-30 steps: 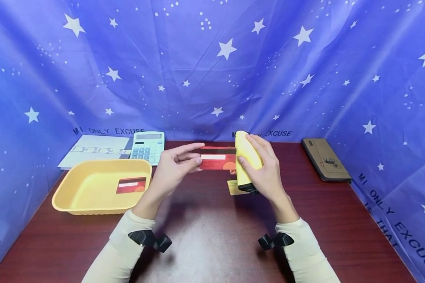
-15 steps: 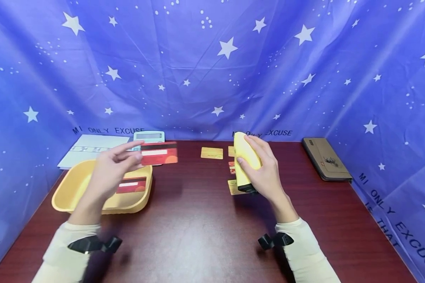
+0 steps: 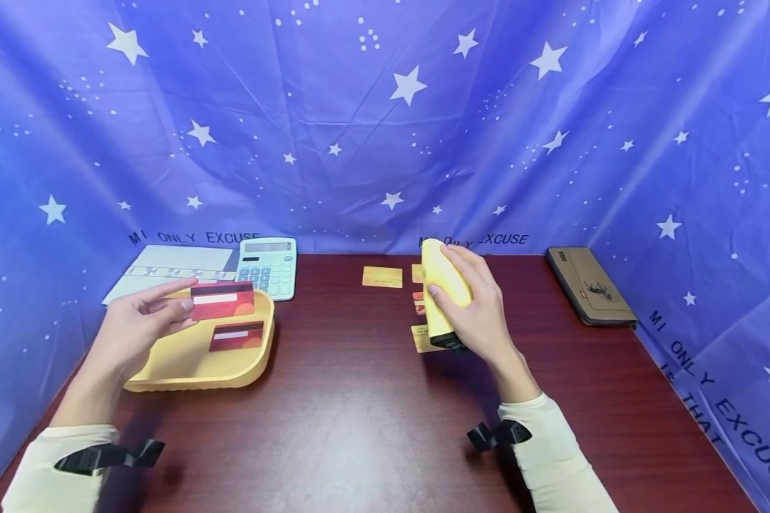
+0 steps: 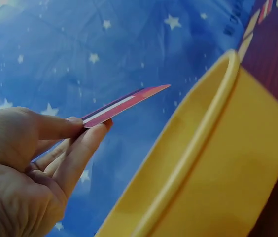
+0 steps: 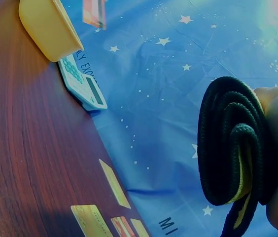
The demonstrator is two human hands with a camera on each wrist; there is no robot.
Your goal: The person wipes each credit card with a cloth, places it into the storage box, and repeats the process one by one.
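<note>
Sleeves: a pale sleeve at the lower left of the frame, another pale sleeve at the lower right.
Left hand: the left hand, left of centre, pinches the red card by its left edge between thumb and finger, the grip closed only by the card's thinness.
Held card: above the far right part of the yellow tray, stripe side towards the head camera; the left wrist view shows it apart from the rim.
In the tray: a second red card, on the right side.
Right hand: the right hand, right of centre, grips the folded yellow cloth, thumb on the near face; the layers look pressed together.
What changed: a second ago the red card met the cloth in mid-frame; now it is well to the left, over the tray, while cloth and right hand are nearly where they were. Work on this card seems to have passed from cloth to tray.
Loose cards: a lone yellow card left of the cloth; others partly hidden behind it.
Far right: a brown wallet.
Far left: a calculator beside a white notebook.
Backdrop: a blue star-patterned curtain.
</note>
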